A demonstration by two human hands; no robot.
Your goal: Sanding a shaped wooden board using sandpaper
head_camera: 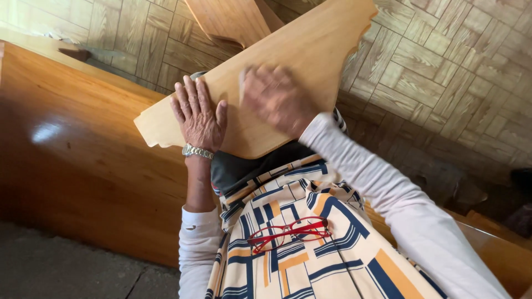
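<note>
Two hands, left hand [198, 117] and right hand [275, 98], press a smooth scalloped wooden board [288, 50].

light wooden board with notched edges [277, 72] lying across the lap, left hand [198, 117] flat on its left part, right hand [277, 99] beside it, red-framed glasses [288, 232] hanging below on the patterned top [310, 254], glossy brown wooden surface [72, 160] off left

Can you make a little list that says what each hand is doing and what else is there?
left hand: flat on the wooden board, fingers spread, wristwatch on the wrist
right hand: on the same board, blurred
board: pale wood, notched corners, resting against the person's lap
red glasses: hanging on the patterned top
wooden bench: shiny brown, beside the person
floor: wood parquet
</note>
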